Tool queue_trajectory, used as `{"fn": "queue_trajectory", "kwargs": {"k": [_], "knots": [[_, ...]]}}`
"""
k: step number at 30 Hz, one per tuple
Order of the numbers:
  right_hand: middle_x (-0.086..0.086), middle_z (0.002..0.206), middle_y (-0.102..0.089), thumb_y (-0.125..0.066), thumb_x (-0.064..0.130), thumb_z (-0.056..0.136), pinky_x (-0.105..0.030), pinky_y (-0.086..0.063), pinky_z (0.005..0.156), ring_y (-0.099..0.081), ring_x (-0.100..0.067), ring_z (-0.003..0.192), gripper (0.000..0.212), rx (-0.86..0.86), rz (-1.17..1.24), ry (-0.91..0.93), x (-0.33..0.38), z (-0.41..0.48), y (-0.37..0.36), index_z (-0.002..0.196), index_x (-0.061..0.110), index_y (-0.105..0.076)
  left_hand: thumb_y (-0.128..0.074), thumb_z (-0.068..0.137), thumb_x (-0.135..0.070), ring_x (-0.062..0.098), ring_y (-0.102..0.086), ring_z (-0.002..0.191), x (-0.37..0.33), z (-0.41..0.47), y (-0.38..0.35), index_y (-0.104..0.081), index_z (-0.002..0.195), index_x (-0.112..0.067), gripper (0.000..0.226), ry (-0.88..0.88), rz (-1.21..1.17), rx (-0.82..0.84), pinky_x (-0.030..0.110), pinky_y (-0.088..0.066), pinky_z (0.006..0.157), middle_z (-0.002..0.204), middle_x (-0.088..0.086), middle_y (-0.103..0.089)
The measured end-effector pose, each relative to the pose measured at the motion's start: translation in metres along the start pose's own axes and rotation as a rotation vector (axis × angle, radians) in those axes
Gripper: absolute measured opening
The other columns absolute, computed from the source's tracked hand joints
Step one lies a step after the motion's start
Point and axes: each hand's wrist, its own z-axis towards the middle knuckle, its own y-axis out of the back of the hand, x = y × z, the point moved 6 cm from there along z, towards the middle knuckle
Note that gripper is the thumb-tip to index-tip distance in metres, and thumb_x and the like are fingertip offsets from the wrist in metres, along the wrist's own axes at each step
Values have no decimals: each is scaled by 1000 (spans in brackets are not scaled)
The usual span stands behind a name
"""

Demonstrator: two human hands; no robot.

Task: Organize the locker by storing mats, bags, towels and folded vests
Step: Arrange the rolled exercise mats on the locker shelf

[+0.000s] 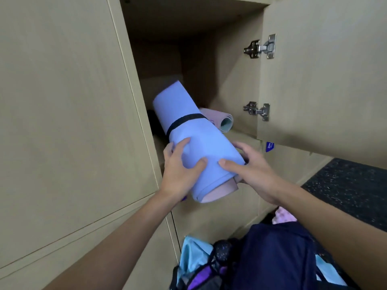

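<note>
One small label, barely readable
A blue sticker (269,146) on the locker (281,165) front, just under the open door (324,80), bears white characters resembling "A/"; blur prevents certainty.

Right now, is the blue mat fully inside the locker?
No, the near end of the blue mat sticks out past the front of the locker.

Rolled mats: two, one blue mat (201,143) and one pink mat (225,122).
Black strap (186,120): one, round the blue mat.
Hands: two, left hand (182,166) and right hand (251,166).
Open locker (219,59): one, with one open door (324,70).
Hinges: two, upper hinge (260,47) and lower hinge (257,110).
Blue label (269,146): one.
Bags: one navy bag (276,254) confirmed. The light-blue and purple fabric (194,252) beside it cannot be counted as separate bags.
Pink cloth (282,216): one.
Dark item (151,120) behind the blue mat: one, unidentified.
</note>
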Motion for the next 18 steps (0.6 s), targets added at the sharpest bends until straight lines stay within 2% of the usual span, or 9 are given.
{"fn": "queue_trajectory", "kwargs": {"k": [3, 7, 9, 10, 13, 14, 16, 18], "knots": [[0, 113, -69, -77, 24, 83, -32, -57, 69, -70, -13, 94, 49, 43, 5, -4, -6, 22, -16, 127, 32, -56, -62, 71, -50, 13, -26, 144, 10, 6, 7, -50, 138, -31, 71, -8, 126, 7, 29, -27, 118, 157, -3, -20], [-2, 112, -71, -74, 25, 86, -41, -57, 77, -71, -15, 91, 37, 85, 34, -32, -16, 55, -36, 121, 26, -62, -56, 72, -53, 12, -11, 150, 14, 8, 2, -47, 144, -28, 77, -55, 246, 59, 24, -13, 119, 161, -2, -18], [-3, 110, -72, -70, 24, 90, -32, -56, 72, -69, -9, 80, 29, 117, 46, -33, -18, 71, -46, 119, 22, -64, -50, 70, -60, 10, -5, 152, 16, 11, -4, -44, 146, -29, 82, -67, 301, 79, 34, -10, 123, 163, -3, -18], [-5, 110, -73, -67, 24, 92, -30, -55, 73, -68, -10, 82, 25, 134, 49, -34, -18, 79, -51, 117, 20, -66, -47, 70, -64, 9, -3, 152, 18, 14, -6, -43, 146, -30, 84, -67, 341, 80, 39, -9, 124, 163, -4, -18], [-4, 107, -74, -60, 29, 97, -36, -53, 83, -67, -15, 90, 16, 216, 10, -52, -20, 96, -63, 109, 22, -67, -55, 88, -51, 9, 1, 152, 28, 28, -6, -40, 148, -31, 65, -34, 419, 62, 45, -7, 123, 164, -4, -16], [1, 100, -75, -57, 32, 98, -34, -52, 80, -66, -14, 88, 15, 251, -20, -55, -23, 101, -64, 106, 24, -66, -56, 94, -44, 9, 1, 152, 30, 33, -6, -40, 148, -31, 58, -31, 435, 47, 45, -6, 122, 164, -4, -16], [14, 87, -73, -52, 37, 100, -21, -48, 68, -65, -6, 79, 17, 325, -82, -68, -26, 108, -62, 103, 27, -65, -54, 98, -40, 10, -1, 152, 32, 40, -7, -43, 146, -33, 49, -41, 453, 20, 46, -6, 122, 163, -5, -19], [23, 85, -71, -49, 39, 101, -9, -43, 65, -63, 8, 77, 21, 383, -168, -49, -27, 117, -52, 100, 28, -66, -53, 99, -41, 11, -6, 151, 32, 45, -6, -48, 142, -35, 44, -48, 452, -12, 46, -7, 121, 161, -5, -25]]}}
